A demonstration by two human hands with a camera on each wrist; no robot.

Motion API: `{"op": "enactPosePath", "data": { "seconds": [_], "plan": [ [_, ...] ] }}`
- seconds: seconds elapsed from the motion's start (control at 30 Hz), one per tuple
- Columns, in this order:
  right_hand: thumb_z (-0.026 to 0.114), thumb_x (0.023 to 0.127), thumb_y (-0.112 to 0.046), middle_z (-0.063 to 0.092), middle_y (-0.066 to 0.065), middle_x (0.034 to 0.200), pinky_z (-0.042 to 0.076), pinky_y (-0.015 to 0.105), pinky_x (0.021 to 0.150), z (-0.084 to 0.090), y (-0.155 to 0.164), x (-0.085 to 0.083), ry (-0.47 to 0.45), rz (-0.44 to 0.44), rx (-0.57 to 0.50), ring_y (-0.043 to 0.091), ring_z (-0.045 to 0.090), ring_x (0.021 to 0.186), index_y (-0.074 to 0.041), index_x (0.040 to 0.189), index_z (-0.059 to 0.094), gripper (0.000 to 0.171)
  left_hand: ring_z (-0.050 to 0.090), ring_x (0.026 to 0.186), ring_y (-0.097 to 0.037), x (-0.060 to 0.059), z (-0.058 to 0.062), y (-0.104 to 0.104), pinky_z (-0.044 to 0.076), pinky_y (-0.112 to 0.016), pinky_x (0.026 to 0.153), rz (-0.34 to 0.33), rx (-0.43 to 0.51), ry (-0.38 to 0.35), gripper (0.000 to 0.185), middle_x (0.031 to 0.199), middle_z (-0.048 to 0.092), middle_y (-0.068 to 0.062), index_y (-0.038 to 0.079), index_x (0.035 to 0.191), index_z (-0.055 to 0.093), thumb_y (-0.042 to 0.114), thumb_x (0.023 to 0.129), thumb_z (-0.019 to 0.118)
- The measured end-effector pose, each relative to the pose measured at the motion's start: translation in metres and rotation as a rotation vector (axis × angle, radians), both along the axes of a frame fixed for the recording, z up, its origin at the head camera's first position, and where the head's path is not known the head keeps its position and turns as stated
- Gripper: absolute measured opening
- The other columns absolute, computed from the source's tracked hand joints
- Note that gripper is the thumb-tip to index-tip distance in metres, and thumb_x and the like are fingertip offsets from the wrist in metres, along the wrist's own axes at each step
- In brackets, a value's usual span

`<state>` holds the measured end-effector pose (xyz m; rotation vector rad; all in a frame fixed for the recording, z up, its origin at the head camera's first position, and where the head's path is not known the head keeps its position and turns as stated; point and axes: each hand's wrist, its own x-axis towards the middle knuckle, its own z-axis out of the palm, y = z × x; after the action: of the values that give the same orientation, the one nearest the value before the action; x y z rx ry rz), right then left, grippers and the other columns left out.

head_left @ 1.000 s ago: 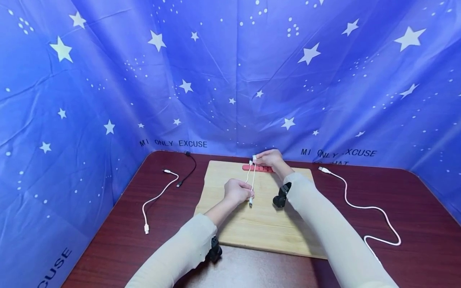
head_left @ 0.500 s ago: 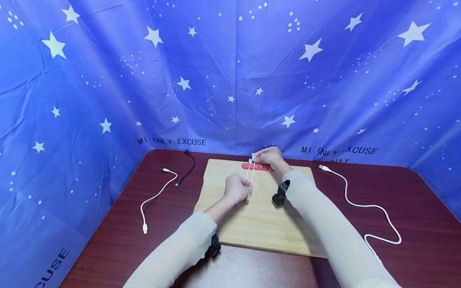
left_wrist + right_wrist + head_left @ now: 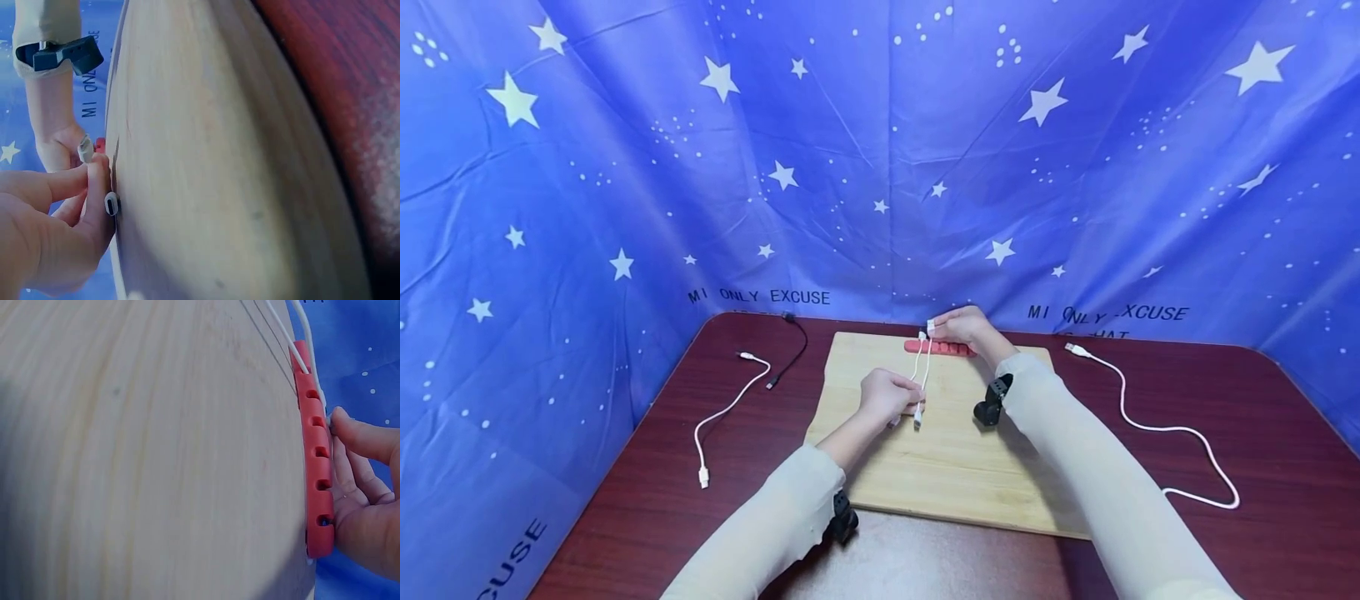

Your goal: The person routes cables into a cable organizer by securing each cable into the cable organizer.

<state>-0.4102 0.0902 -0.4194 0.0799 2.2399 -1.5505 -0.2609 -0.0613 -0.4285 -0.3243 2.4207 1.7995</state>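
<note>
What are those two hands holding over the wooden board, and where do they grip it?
The left hand pinches a short white cable near its lower plug; the right hand holds its upper end at the red cable clip.

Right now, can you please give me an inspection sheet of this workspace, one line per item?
Surface: dark red wooden table carrying a bamboo board.
Job's things: red cable clip strip at the board's far edge; two short white cables run from it.
Clutter: nothing seen.
Grippers: left hand pinches the short cables' near ends; right hand holds a white plug at the strip.
Cables: white USB cable and black cable on the left; long white cable on the right.
Surroundings: blue star-print backdrop.
</note>
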Motion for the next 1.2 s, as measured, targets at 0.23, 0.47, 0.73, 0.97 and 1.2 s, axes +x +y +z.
{"op": "enactPosePath", "data": {
  "seconds": [0.23, 0.47, 0.73, 0.97, 1.2],
  "plan": [
    [0.066, 0.087, 0.0, 0.066, -0.006, 0.07, 0.06, 0.018, 0.07, -0.002, 0.001, -0.001, -0.016, -0.005, -0.101, 0.002, 0.066, 0.062, 0.01, 0.128, 0.053, 0.045, 0.06, 0.044, -0.003, -0.005, -0.004, 0.002, 0.057, -0.018, 0.049, 0.002, 0.085, -0.043, 0.007, 0.073, 0.074, -0.018, -0.006, 0.083, 0.074, -0.001, 0.078, 0.072],
    [0.072, 0.082, -0.001, 0.068, -0.009, 0.063, 0.06, 0.018, 0.068, -0.007, 0.003, -0.002, 0.014, -0.018, -0.099, 0.001, 0.067, 0.061, 0.008, 0.125, 0.058, 0.046, 0.059, 0.043, -0.004, -0.006, -0.003, 0.003, 0.058, -0.019, 0.051, 0.041, 0.14, -0.129, 0.009, 0.062, 0.07, -0.011, -0.009, 0.082, 0.072, -0.006, 0.074, 0.073],
    [0.082, 0.074, -0.013, 0.071, -0.009, 0.07, 0.056, 0.015, 0.063, -0.009, 0.001, -0.001, 0.195, -0.014, 0.107, -0.001, 0.063, 0.068, -0.003, 0.105, 0.073, 0.034, 0.058, 0.041, -0.004, -0.01, 0.0, 0.003, 0.057, -0.017, 0.049, 0.01, 0.033, -0.143, 0.006, 0.063, 0.071, -0.014, -0.007, 0.078, 0.073, -0.004, 0.073, 0.075],
    [0.084, 0.07, -0.012, 0.076, 0.003, 0.078, 0.05, 0.015, 0.063, -0.007, -0.008, 0.006, 0.371, -0.038, 0.265, 0.002, 0.062, 0.062, -0.007, 0.09, 0.077, 0.022, 0.057, 0.039, -0.003, -0.013, 0.002, 0.004, 0.056, -0.018, 0.048, -0.017, -0.056, -0.128, 0.002, 0.061, 0.071, -0.012, -0.003, 0.072, 0.074, -0.003, 0.074, 0.075],
    [0.083, 0.072, -0.014, 0.076, 0.008, 0.084, 0.054, 0.029, 0.087, -0.007, -0.009, 0.007, 0.388, -0.051, 0.312, 0.01, 0.065, 0.073, -0.009, 0.09, 0.078, 0.019, 0.057, 0.039, -0.003, -0.012, 0.001, 0.006, 0.057, -0.018, 0.049, -0.003, -0.049, -0.12, 0.003, 0.066, 0.072, -0.015, -0.004, 0.075, 0.073, -0.003, 0.073, 0.076]
  ]
}}
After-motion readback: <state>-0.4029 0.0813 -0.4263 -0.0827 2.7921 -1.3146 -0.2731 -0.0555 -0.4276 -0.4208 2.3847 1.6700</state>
